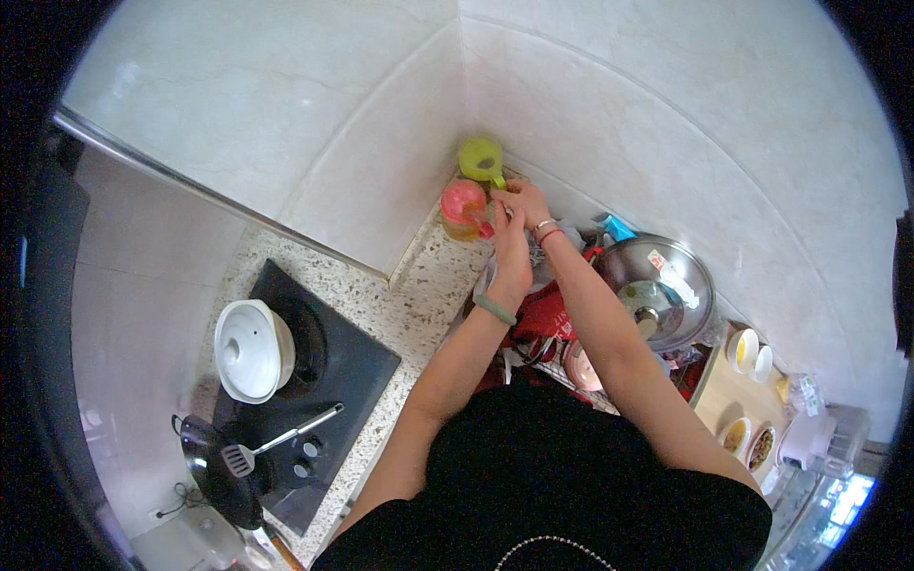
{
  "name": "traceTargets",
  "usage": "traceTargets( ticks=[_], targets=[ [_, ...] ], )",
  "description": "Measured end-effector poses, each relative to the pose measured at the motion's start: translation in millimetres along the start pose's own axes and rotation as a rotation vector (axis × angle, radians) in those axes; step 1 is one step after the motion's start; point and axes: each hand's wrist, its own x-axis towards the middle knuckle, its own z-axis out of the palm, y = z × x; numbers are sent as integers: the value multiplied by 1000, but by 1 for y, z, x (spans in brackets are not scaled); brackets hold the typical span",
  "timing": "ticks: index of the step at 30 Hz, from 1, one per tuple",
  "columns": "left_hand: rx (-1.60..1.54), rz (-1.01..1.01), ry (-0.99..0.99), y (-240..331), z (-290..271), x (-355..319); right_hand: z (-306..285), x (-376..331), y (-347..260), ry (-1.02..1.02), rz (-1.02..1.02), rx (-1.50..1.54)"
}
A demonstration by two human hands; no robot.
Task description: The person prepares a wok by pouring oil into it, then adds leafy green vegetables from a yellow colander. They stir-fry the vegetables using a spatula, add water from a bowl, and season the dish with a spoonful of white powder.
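Note:
In the corner of the speckled counter stand two jugs, one with a green lid [479, 157], the other with a red lid [463, 202] and yellowish contents. My right hand [527, 203], with a red bracelet at the wrist, reaches beside the green jug's handle. Its fingers are bent and closed, and what they hold, if anything, is hidden. My left hand [512, 249], below a green bangle, stretches its fingers forward close to the right hand. The red jug's handle is just left of those fingers; whether they touch it is unclear.
A black cooktop [333, 352] at left carries a white lidded pot [253, 350], a black wok [214, 466] and a slotted spatula [286, 439]. Right of my arms are a large glass lid [700, 305] and a red bag [545, 316]. Small bowls [743, 350] stand on a wooden board [716, 404].

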Motion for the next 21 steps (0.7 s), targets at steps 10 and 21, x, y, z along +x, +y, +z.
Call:
traceTargets(
  ticks=[10, 21],
  targets=[
    [7, 13, -37, 2, 2, -2, 11, 23, 15, -128, 7, 353],
    [66, 16, 16, 21, -1, -15, 13, -17, 2, -45, 57, 643]
  ],
)
